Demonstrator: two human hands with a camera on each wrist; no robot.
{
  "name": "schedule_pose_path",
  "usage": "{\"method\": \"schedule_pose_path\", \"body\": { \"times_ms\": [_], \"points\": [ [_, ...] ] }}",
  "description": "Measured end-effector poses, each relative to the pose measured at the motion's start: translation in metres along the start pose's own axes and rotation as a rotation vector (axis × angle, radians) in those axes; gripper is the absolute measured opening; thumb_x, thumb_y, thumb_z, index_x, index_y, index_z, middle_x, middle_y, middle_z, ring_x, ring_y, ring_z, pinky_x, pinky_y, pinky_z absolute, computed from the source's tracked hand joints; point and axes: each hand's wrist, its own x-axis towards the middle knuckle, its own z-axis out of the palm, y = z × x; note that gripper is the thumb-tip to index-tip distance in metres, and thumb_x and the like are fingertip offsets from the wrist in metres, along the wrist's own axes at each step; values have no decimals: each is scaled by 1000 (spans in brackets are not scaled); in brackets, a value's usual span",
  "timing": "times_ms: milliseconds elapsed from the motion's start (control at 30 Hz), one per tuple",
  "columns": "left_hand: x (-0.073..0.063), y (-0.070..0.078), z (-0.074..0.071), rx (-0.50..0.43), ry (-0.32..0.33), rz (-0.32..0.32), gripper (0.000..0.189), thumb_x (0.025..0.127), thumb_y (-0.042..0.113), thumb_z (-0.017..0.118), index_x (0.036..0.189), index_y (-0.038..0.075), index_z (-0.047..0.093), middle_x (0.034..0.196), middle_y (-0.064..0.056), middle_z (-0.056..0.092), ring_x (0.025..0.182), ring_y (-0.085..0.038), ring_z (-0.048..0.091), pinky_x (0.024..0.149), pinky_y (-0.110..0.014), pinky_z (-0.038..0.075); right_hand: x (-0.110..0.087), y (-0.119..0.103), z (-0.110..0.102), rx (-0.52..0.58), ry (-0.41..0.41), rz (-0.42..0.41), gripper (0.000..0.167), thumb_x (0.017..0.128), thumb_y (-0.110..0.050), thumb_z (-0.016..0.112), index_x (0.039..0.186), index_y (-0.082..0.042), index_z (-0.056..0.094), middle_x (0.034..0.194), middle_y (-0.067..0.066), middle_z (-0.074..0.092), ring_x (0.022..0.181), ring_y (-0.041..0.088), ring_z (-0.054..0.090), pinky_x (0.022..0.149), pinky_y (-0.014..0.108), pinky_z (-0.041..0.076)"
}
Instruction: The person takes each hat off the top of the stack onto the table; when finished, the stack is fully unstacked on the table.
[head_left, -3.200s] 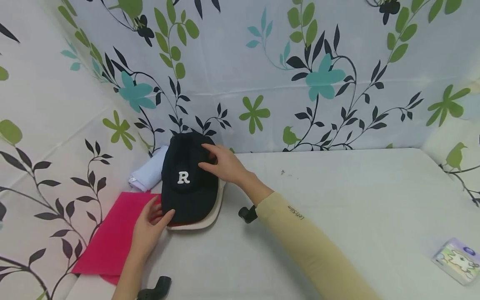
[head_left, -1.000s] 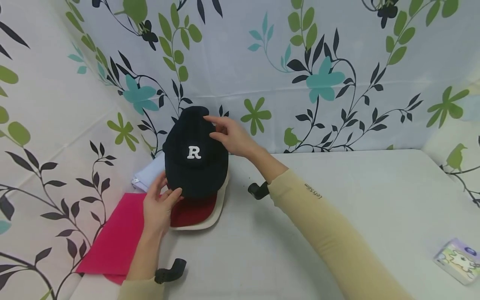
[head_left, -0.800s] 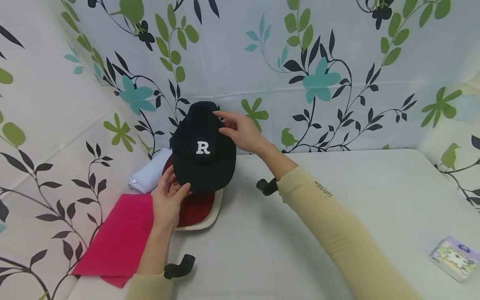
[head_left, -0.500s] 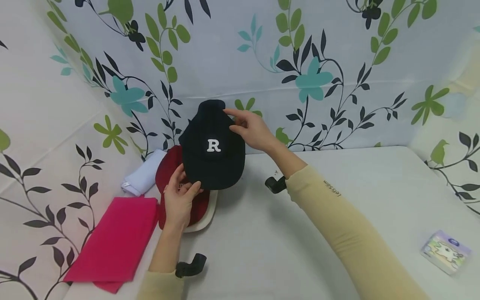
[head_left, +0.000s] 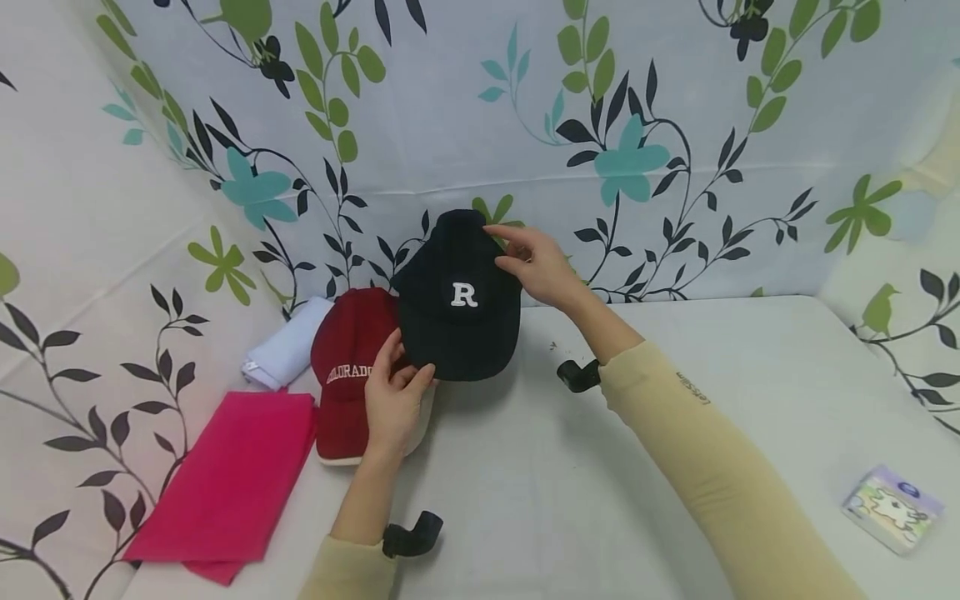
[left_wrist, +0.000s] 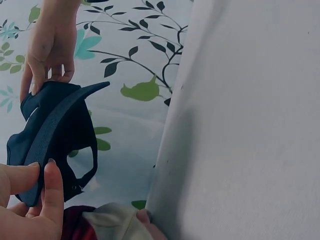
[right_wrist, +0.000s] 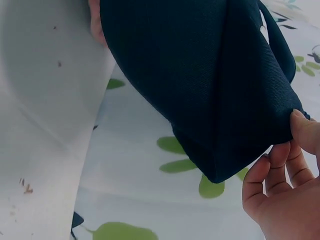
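A black baseball cap (head_left: 457, 333) with a white letter R hangs raised between both hands in the head view. My left hand (head_left: 393, 404) pinches its brim at the lower left; the left wrist view shows thumb and fingers on the brim edge. My right hand (head_left: 543, 267) pinches the crown's upper right edge, and in the right wrist view the fingertips grip the dark cloth (right_wrist: 200, 75). Behind the left hand, a dark red cap (head_left: 352, 333) with white COLORADO lettering lies over a cream-white cap (head_left: 423, 421), mostly hidden.
A folded bright pink cloth (head_left: 232, 475) lies at the table's left side. Behind it sits a rolled pale blue cloth (head_left: 288, 342). A small purple packet (head_left: 892, 508) rests on the white table (head_left: 540, 517) at the right. A patterned curtain (head_left: 450, 108) hangs behind.
Both hands have lifted the black cap off the stack and carried it to the right. The red cap beneath is now uncovered, its lettering showing.
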Motion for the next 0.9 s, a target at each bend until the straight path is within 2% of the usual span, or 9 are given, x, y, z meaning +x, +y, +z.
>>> {"method": "schedule_pose_path", "body": {
  "times_ms": [167, 300, 600, 900],
  "points": [
    [-2, -5, 11, -30, -8, 23, 69, 94, -4, 67, 155, 12, 39, 135, -11, 47, 94, -19, 60, 83, -24, 57, -4, 8, -5, -10, 12, 14, 46, 102, -7, 60, 147, -13, 55, 99, 10, 55, 91, 25, 51, 79, 37, 44],
    [-4, -7, 20, -48, -19, 31, 69, 94, -6, 67, 155, 9, 38, 136, -13, 46, 92, -18, 59, 83, -24, 58, -8, 13, -10, -26, 30, 38, 46, 101, -7, 60, 146, -14, 55, 97, 10, 55, 89, 26, 50, 77, 37, 43],
    [-8, -18, 32, -28, -4, -11, 70, 93, -8, 66, 155, 7, 37, 135, -15, 46, 86, -16, 61, 79, -22, 58, -13, 24, -12, -39, 17, 28, 45, 101, -5, 60, 145, -11, 56, 102, 13, 54, 88, 26, 50, 76, 37, 44],
    [-10, -23, 38, -20, -3, -66, 69, 92, -10, 65, 154, 4, 38, 139, -18, 44, 88, -17, 60, 76, -23, 58, -18, 39, -9, -27, 20, 65, 45, 101, -3, 60, 145, -11, 56, 103, 14, 54, 89, 27, 51, 75, 38, 46]
  ]
}}
